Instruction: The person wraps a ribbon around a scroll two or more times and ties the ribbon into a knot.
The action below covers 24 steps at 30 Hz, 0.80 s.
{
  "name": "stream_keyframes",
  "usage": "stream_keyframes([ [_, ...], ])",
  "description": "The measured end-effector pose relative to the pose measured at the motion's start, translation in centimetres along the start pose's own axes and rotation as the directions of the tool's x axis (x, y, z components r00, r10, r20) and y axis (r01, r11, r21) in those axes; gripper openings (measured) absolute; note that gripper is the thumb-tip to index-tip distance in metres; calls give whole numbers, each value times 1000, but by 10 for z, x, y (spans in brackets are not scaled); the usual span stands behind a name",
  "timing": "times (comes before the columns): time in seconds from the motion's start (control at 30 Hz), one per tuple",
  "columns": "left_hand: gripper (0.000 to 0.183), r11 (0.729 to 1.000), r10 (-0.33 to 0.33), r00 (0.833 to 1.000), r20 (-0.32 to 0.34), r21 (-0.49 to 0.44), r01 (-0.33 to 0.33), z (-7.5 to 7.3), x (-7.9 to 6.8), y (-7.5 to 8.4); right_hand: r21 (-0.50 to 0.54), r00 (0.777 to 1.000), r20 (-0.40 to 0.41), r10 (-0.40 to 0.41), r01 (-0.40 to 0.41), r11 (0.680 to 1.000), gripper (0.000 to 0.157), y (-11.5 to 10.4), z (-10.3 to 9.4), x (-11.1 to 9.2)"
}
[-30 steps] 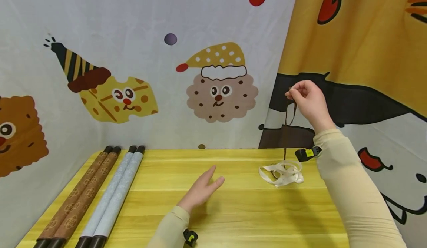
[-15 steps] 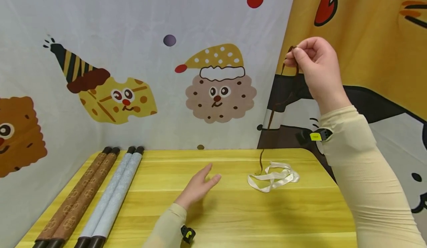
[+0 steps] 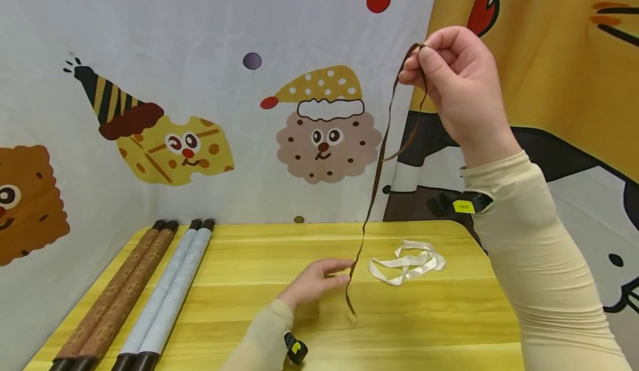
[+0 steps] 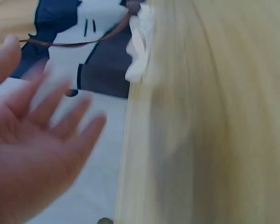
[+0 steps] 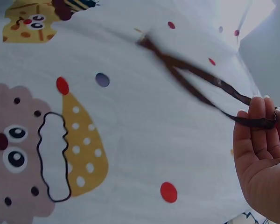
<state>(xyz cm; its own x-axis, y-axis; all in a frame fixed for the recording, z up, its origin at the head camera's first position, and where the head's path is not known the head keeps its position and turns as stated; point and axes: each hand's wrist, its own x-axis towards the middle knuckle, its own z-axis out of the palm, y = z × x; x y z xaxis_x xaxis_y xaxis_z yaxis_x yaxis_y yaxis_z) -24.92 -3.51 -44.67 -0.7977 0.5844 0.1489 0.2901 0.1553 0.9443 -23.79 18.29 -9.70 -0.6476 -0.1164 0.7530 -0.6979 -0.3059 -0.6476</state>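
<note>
High at the right of the head view, my right hand (image 3: 464, 77) pinches a thin brown ribbon (image 3: 376, 178) between thumb and fingers. A loop hangs below the pinch, and the long tail drops toward the table. In the right wrist view the ribbon (image 5: 198, 71) crosses the fingers of my right hand (image 5: 266, 149) and blurs toward its far part. My left hand (image 3: 317, 282) is low over the table, its thumb and fingers apart at the ribbon's lower tail. Blurred, spread fingers of the left hand (image 4: 32, 154) show in the left wrist view. A white satin ribbon (image 3: 414, 263) lies loosely coiled nearby.
Two brown patterned rolls (image 3: 117, 293) and two pale blue rolls (image 3: 170, 293) with black ends lie along the left of the yellow wooden table (image 3: 249, 282). A cartoon-printed curtain (image 3: 199, 21) stands behind the table.
My right hand has risen, then shifted left, lifting the brown ribbon off the white one. The white ribbon has slid slightly left. My left hand has moved right to the brown ribbon's tail.
</note>
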Motion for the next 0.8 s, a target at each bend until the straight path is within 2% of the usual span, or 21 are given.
stream_keyframes([
  [0.1, 27, 982, 28, 993, 115, -190, -6, -3, -4, 0, -27, 1000, -9, 16, -16, 1000, 14, 5, -5, -3],
  [0.2, 25, 951, 50, 986, 157, -308, 1, -11, -11, 0, -38, 998, -42, 47, -49, 998, 12, 10, -15, -8],
  [0.27, 25, 936, 64, 981, 184, -351, 5, -15, -13, -1, -34, 996, -60, 68, -71, 997, 11, 12, -22, -10],
  [0.37, 30, 936, 67, 975, 210, -351, 11, -14, -12, -1, -25, 995, -55, 78, -79, 997, 11, 17, -26, -13],
  [0.47, 40, 957, 36, 986, 164, -289, 13, -8, -7, -1, -21, 998, -16, 67, -67, 998, 11, 19, -22, -13],
  [0.57, 46, 975, -7, 999, 50, -220, 17, -4, -2, -1, -25, 998, 23, 50, -49, 998, 10, 18, -13, -13],
  [0.67, 50, 987, -6, 999, -46, -161, -2, -1, 4, -2, -32, 999, 40, 30, -29, 999, 8, 14, -6, -14],
  [0.8, 55, 992, 37, 994, -99, -115, -48, 3, 12, -4, -63, 999, 38, -1, 3, 998, 7, 8, -1, -15],
])
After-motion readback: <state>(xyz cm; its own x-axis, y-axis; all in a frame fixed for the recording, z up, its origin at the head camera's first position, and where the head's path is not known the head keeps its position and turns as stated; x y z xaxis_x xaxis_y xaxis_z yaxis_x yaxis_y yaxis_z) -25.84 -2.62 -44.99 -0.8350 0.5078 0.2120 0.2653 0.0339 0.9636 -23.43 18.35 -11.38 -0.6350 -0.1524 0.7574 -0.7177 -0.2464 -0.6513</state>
